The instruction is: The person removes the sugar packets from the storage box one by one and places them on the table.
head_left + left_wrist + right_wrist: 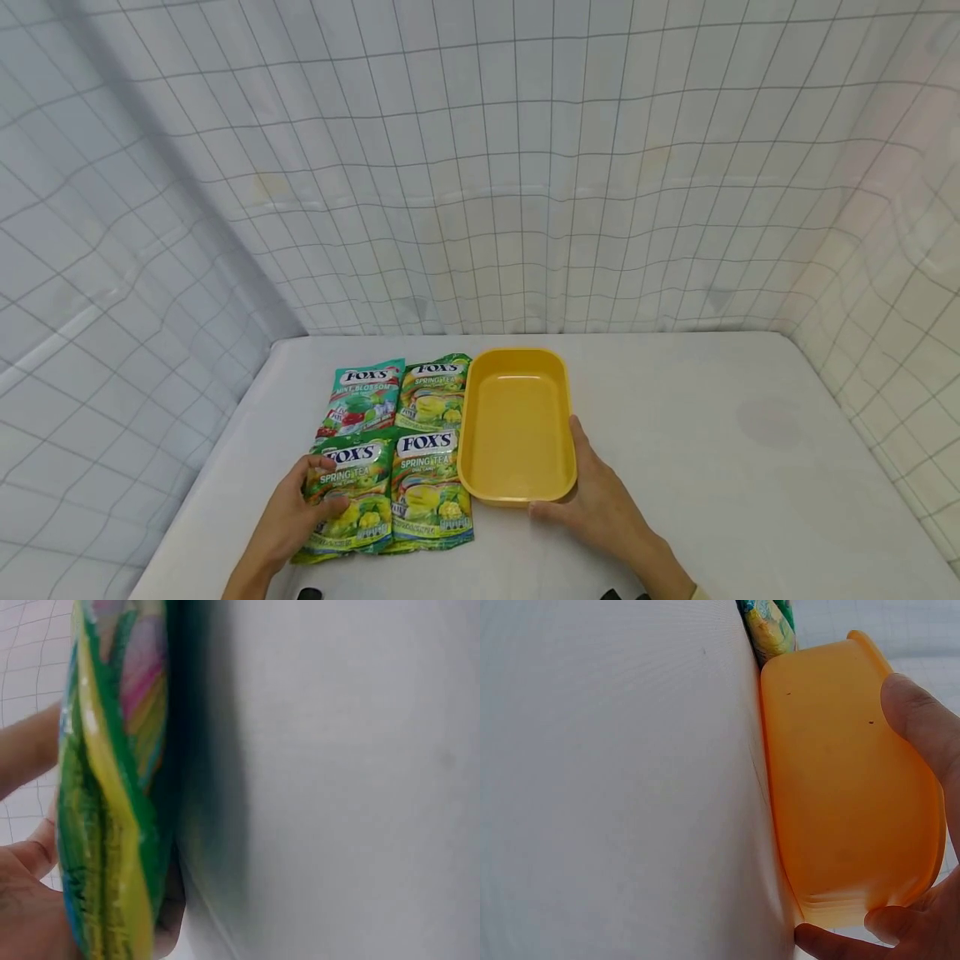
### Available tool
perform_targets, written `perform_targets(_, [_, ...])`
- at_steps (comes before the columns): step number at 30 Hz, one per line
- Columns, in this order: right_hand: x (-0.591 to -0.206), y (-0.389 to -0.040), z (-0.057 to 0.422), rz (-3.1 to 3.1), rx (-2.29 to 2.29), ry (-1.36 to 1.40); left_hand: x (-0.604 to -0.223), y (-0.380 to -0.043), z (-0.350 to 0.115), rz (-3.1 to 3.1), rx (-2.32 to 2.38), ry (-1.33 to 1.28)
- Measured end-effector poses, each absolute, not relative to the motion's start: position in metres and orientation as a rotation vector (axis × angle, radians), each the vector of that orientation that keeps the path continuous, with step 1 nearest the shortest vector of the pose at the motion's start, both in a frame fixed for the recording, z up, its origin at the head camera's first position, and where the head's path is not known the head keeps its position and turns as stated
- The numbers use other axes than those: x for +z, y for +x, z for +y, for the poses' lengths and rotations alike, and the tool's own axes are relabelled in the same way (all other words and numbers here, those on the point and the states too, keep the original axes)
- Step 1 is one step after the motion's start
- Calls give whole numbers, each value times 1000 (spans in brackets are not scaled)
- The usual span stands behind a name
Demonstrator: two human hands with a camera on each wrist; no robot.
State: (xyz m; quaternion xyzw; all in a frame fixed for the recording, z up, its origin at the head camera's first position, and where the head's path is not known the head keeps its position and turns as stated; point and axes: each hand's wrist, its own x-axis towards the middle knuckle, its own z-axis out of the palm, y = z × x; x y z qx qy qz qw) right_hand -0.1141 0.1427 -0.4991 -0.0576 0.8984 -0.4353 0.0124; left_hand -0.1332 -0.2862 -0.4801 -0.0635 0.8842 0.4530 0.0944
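Note:
My left hand (296,508) is on the front left green bag of Fox's Spring Tea candy (352,487). In the left wrist view, this bag (112,795) lies between the thumb and the fingers, which are partly hidden behind it. A yellow plastic tray (517,492) stands upright to the right of the bags, with nothing visible inside. My right hand (600,504) holds its near right corner, thumb at the front end and fingers along the right side. Seen from the right wrist, thumb and fingers touch the tray's outer wall (840,787).
Beside the held bag lies another Spring Tea bag (427,492). Behind them are a third Spring Tea bag (435,396) and a teal Mint Blossom bag (363,400). The white table (712,467) is bordered by white grid-patterned curtains (525,167) at the back and sides.

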Motion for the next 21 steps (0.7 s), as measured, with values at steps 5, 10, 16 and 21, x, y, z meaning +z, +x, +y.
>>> perform_targets(5, [-499,-114,143,2798,-1364,-175,-478,-131,-284,2597,1332,-228])
perform_targets(10, [-498,-114,142,2777,-1363,-158,-476,-128,-284,2529,1428,-328])
perform_targets(16, [-499,-114,142,2793,-1345,-168,-470,-124,-283,2521,1526,-398])
perform_targets(21, [-498,-114,142,2783,-1336,-140,-465,-124,-284,2540,1533,-426])
